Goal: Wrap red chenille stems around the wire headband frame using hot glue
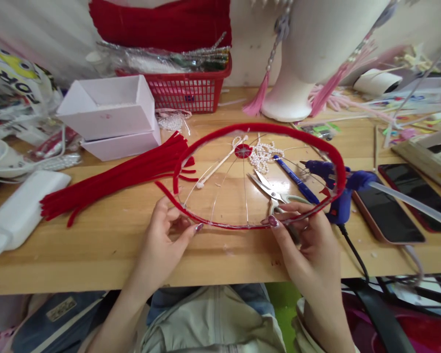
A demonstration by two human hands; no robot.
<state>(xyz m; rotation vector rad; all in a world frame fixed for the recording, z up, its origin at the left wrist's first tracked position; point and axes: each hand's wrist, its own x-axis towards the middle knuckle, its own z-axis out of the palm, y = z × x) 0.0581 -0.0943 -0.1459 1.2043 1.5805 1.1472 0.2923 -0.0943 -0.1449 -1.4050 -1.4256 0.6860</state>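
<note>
Between my two hands is a large wire hoop [275, 128] wrapped in red fuzzy strip, with thin wire spokes running to a round red centre [243, 151]. My left hand [167, 233] pinches its near left rim, close to a loose strip end that sticks out to the left. On the near right rim, my right hand [303, 245] grips with thumb and fingers. Behind the hoop lie scissors [274, 193], a blue pen [296, 179], a string of white beads [262, 154] and a thin pale stick [222, 164]. A blue glue gun [340, 206] rests by the right rim.
A bundle of red fuzzy stems [117, 184] lies left, near a white power strip [29, 211]. Behind are white boxes [110, 110], a red basket [191, 90] and a white mannequin head stand [290, 93]. Two phones [387, 211] [419, 189] lie right.
</note>
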